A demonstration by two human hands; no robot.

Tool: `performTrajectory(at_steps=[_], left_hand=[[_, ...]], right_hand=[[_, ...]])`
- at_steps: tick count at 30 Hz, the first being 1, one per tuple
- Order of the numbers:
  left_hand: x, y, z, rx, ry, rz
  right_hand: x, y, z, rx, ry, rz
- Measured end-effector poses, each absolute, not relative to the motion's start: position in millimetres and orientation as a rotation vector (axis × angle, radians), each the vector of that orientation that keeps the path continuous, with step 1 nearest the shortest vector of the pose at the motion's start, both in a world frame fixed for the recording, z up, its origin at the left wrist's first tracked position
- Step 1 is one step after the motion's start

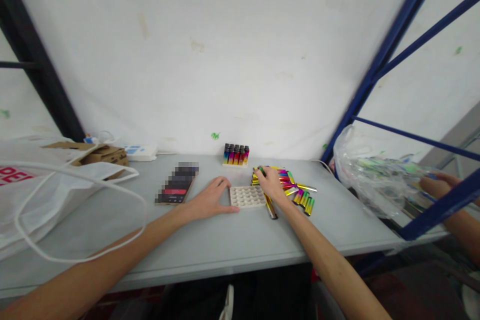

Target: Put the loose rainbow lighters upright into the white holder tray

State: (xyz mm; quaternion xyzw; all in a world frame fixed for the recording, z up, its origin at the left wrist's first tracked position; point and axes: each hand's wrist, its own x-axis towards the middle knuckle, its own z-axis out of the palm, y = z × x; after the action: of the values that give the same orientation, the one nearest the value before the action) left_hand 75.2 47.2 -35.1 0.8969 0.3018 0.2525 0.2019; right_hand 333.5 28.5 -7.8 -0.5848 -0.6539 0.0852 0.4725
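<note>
My left hand [213, 199] holds the left end of a pale tray [247, 197] with rows of round hollows, its fingers at the far corner and its thumb at the near one. Just beyond the tray's right end, my right hand [271, 183] pinches a small dark-green shiny piece, apparently a lighter, mostly covered by the fingers. Around that hand lies a loose pile of shiny, many-coloured lighters [299, 197], some in yellow, pink and green. Behind the tray, several black-topped lighters [236, 154] stand upright in rows on a similar pale base.
A phone [178, 184] with a blurred screen lies left of my left hand. White bags [56, 195] with a looped cord and cardboard [107, 157] crowd the left side. On the right, a blue frame [360, 85] borders a clear plastic bag [369, 175] and another person's hand [437, 186].
</note>
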Motion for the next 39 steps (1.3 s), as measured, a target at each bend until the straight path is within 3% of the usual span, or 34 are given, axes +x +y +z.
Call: performTrajectory(at_steps=[25,39], left_hand=[[71.4,49.9,-33.6,2.496,0.804,0.690],[70.1,53.6,-33.0,2.440,0.836,0.705]], right_hand=[[331.2,19.0,1.5,-1.152,-1.817,0.257],[318.7,24.5,-8.5,-1.171,-1.992,0.475]])
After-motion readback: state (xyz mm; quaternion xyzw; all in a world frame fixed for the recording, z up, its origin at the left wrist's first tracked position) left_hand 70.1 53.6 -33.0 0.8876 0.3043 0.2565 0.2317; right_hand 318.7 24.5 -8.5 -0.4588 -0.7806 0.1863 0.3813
